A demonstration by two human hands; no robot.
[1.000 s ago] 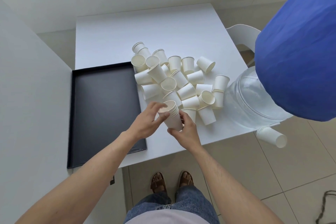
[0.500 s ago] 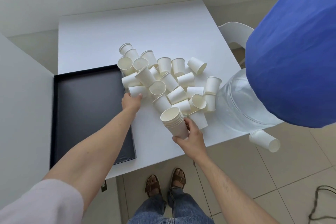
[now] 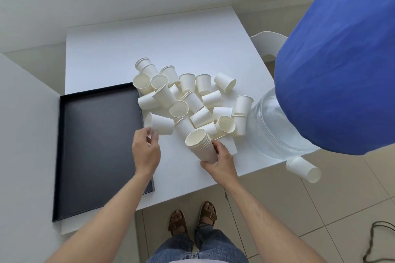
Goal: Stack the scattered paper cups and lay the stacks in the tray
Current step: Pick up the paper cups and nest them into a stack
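Left hand fetching a cup for the stack

The left hand (image 3: pixel 147 149) pinches a single cup (image 3: pixel 159 123) beside the tray's (image 3: pixel 62 156) right edge; the right hand (image 3: pixel 222 161) grips the nested stack (image 3: pixel 202 147) near the tabletop's front edge, tilted. Misaligned rims could jam or crush; the pile (image 3: pixel 192 100) may scatter

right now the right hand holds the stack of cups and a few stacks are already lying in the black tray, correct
Not quite. The right hand does hold the stack of cups, but the head view shows the black tray with no stacks in it yet.
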